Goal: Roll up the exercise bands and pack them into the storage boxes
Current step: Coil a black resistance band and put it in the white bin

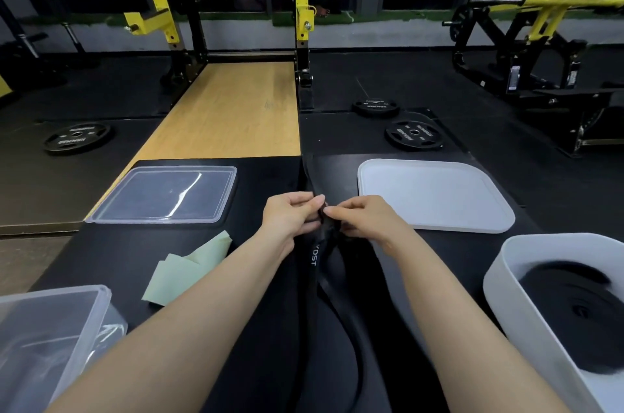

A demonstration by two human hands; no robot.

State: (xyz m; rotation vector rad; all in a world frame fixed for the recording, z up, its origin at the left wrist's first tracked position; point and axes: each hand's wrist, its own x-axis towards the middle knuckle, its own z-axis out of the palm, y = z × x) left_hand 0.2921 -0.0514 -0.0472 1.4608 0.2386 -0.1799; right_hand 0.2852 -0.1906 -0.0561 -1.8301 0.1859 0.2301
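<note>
2 hands point(326, 215) pinch 1 black band point(315, 264).

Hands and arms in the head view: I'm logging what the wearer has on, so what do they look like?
Both forearms are bare, with no sleeves in view. The left hand and right hand wear no gloves; no rings, watch or wristband show. Fingers are uncovered.

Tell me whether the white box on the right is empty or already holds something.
Not empty. The white box is open, its lid lying flat beside it, and a coiled black band sits inside.
</note>
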